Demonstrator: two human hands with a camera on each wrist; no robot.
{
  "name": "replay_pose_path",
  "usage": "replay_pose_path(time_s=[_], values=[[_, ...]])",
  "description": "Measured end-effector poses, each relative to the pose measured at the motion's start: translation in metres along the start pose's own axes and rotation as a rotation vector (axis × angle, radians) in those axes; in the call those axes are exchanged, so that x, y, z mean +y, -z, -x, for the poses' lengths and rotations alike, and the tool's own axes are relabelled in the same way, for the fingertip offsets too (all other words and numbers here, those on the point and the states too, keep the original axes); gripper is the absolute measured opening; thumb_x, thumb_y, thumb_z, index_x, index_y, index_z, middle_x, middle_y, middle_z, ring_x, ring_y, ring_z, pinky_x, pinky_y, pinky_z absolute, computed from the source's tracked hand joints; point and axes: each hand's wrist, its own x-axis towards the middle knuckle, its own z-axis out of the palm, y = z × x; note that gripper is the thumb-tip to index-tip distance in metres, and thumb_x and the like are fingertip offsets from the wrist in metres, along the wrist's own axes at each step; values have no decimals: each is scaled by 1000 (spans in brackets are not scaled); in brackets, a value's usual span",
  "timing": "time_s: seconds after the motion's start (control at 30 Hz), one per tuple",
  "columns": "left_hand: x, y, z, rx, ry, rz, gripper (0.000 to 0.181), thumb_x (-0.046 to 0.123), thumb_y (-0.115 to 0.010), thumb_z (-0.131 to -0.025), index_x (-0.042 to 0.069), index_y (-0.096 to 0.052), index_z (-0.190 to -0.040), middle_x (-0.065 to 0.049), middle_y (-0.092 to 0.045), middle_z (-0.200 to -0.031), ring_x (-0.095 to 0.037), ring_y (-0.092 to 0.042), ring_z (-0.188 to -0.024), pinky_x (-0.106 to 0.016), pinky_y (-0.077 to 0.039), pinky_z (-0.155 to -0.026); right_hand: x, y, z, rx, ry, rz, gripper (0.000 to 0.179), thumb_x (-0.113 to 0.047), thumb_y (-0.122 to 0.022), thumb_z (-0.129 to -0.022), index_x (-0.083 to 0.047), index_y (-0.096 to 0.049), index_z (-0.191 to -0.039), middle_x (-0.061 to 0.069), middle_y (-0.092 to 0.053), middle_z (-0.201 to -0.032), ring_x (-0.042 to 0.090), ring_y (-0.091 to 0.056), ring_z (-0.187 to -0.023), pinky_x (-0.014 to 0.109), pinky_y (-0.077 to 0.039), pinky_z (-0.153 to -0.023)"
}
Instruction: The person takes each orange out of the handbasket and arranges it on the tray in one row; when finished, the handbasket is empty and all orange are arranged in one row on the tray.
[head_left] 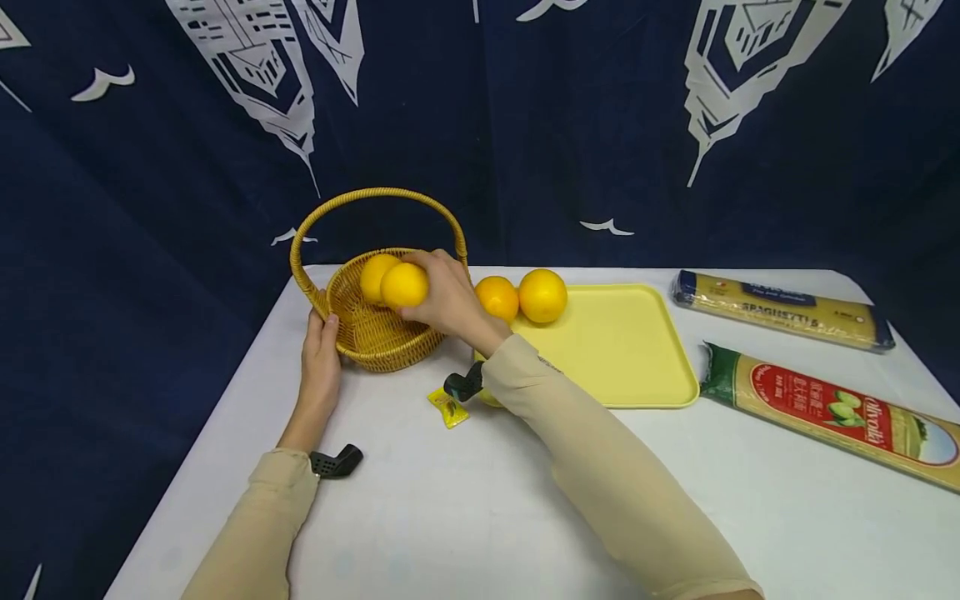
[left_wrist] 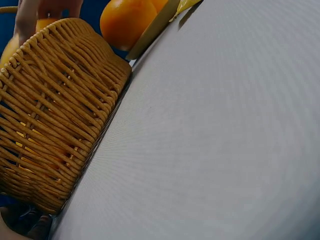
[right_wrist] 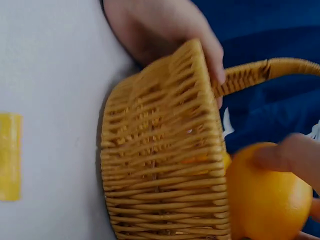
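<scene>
A wicker basket [head_left: 386, 358] with a tall arched handle stands at the left of the table. My left hand [head_left: 321, 358] holds its near left side, with the thumb up at the rim by the handle's foot. Over the basket's opening, my right hand [head_left: 447, 296] grips an orange [head_left: 405, 286] between thumb and fingers. In the right wrist view that orange [right_wrist: 270, 200] shows just beyond the rim. Another orange [head_left: 375, 273] is at the basket's far side, partly covered by the held one. Two more oranges [head_left: 543, 296] sit at the left end of a yellow tray [head_left: 615, 350].
A small yellow wrapped packet [head_left: 448, 408] lies in front of the basket. To the right of the tray are a spaghetti pack [head_left: 780, 310] and a longer red-labelled pack [head_left: 840, 412]. A dark blue patterned curtain [head_left: 525, 167] hangs behind the white table [head_left: 420, 508].
</scene>
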Motion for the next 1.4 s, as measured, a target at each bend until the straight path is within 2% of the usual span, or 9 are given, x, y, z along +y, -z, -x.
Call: replay_pose_path(time_s=[0.2, 0.33, 0.57, 0.7, 0.87, 1.0, 1.13, 1.4], values=[[0, 3, 0, 17, 11, -30, 56, 39, -34, -115, 26, -25, -169, 4, -30, -173, -11, -23, -159, -34, -15, -133, 0, 17, 18, 154, 41, -94, 70, -26, -89, -83, -13, -59, -145, 8, -62, -136, 26, -57, -123, 44, -44, -111], [-1, 3, 0, 13, 9, -30, 57, 40, -34, -115, 26, -24, -169, 3, -30, -173, -12, -23, -159, -35, -16, -133, 3, 34, 31, 217, 11, -141, 69, -29, -88, -82, -16, -61, -143, 7, -63, -133, 25, -58, -119, 44, -48, -105], [-2, 3, 1, 13, 12, -29, 57, 40, -33, -115, 27, -23, -169, 3, -29, -173, -12, -23, -159, -36, -16, -133, 20, 62, 54, 318, -56, -174, 67, -34, -89, -80, -17, -64, -139, 6, -67, -130, 24, -60, -117, 45, -48, -102], [-2, 2, 1, 3, 11, -16, 57, 40, -33, -115, 26, -22, -170, 3, -27, -174, -12, -22, -160, -36, -15, -133, 36, 79, 67, 356, -119, -171, 65, -33, -88, -80, -15, -64, -138, 7, -68, -129, 25, -62, -116, 44, -54, -97], [-2, 0, 1, 2, 10, -7, 57, 39, -33, -115, 26, -21, -170, 3, -27, -174, -12, -22, -160, -35, -15, -133, 57, 103, 74, 410, -229, -125, 66, -39, -85, -82, -11, -64, -138, 11, -71, -129, 30, -62, -115, 47, -49, -102], [-2, -1, 1, -7, 21, -10, 57, 40, -33, -115, 28, -21, -170, 4, -27, -174, -11, -22, -160, -35, -15, -133, 75, 118, 79, 447, -318, -89, 68, -36, -84, -84, -6, -61, -141, 17, -68, -132, 35, -62, -115, 49, -52, -99], [-2, 0, 1, -2, 18, -24, 56, 39, -33, -115, 29, -22, -169, 5, -27, -174, -11, -22, -160, -35, -15, -133, 90, 123, 82, 456, -402, -73, 69, -32, -82, -86, -1, -57, -143, 21, -64, -135, 38, -58, -120, 50, -50, -101], [-3, -2, 0, -9, 16, -3, 56, 37, -33, -116, 28, -20, -170, 4, -27, -174, -11, -22, -160, -34, -15, -133, 111, 123, 89, 443, -552, -17, 72, -36, -76, -89, 4, -48, -143, 26, -56, -131, 41, -50, -122, 51, -43, -106]])
